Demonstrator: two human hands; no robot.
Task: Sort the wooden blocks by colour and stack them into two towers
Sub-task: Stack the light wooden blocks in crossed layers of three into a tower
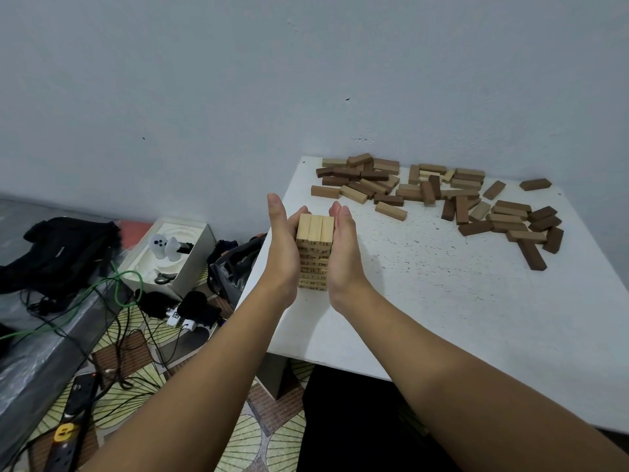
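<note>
A tower of light wooden blocks [315,247] stands near the left edge of the white table [425,301], several layers high, with three blocks side by side on top. My left hand [280,243] presses flat against its left side with straight fingers. My right hand [343,247] presses flat against its right side the same way. A loose pile of dark and light blocks [439,195] lies scattered along the far side of the table by the wall.
The wall runs close behind the table. On the floor to the left lie a white box [170,253], black bags [61,250], tangled cables [112,301] and a power strip [73,424]. The table's left edge is right beside the tower.
</note>
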